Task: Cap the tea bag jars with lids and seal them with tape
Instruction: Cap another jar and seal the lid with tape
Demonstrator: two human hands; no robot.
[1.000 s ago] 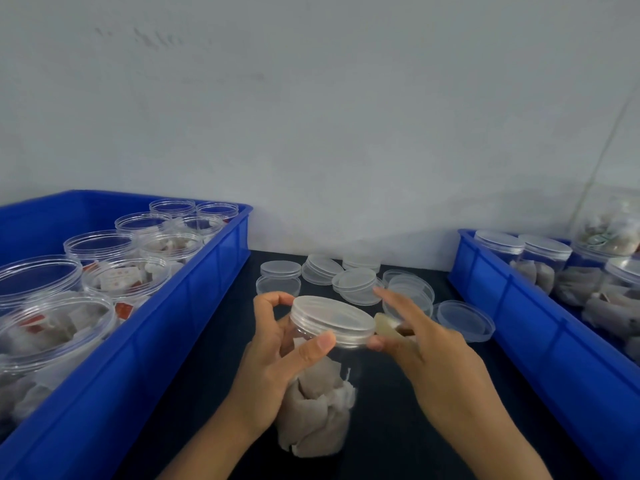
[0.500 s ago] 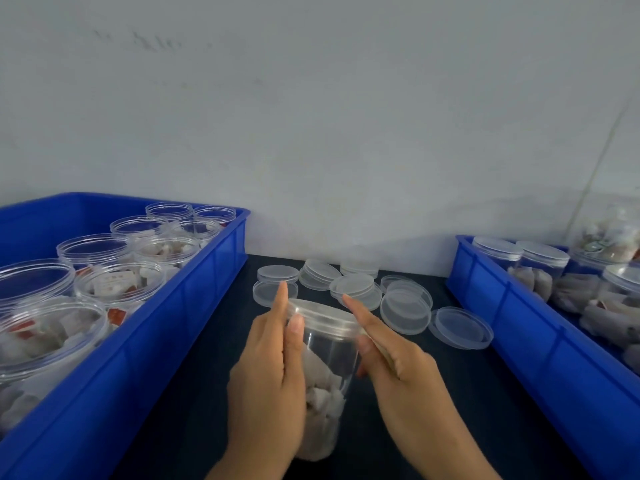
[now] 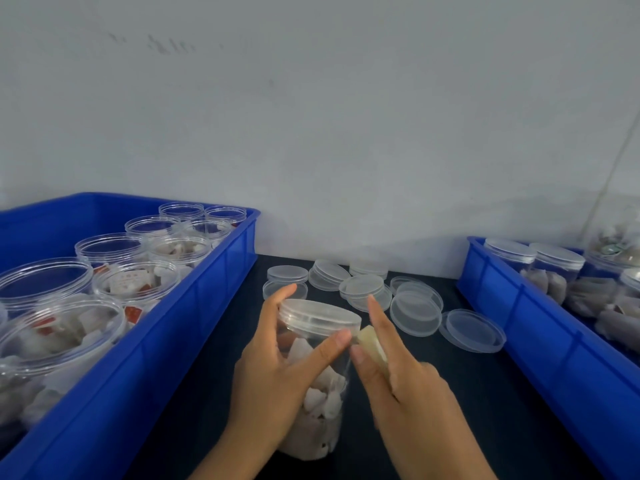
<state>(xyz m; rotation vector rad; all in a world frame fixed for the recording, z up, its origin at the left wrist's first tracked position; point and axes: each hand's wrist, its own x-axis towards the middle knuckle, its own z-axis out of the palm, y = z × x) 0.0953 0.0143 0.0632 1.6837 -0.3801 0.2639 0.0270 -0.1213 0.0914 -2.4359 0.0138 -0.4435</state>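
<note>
Left hand around capped jar

You face a plain pale grey wall, faint scuff marks upper left. Below it a dark tabletop runs across the lower frame. Light even, soft.

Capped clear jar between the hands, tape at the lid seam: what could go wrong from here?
1. The clear plastic tea bag jar is tilted and held by the left hand alone; it could slip or tip.
2. The pale tape piece in the right hand meets the translucent round lid only at its edge; it may stick crooked and miss the seam.
</note>
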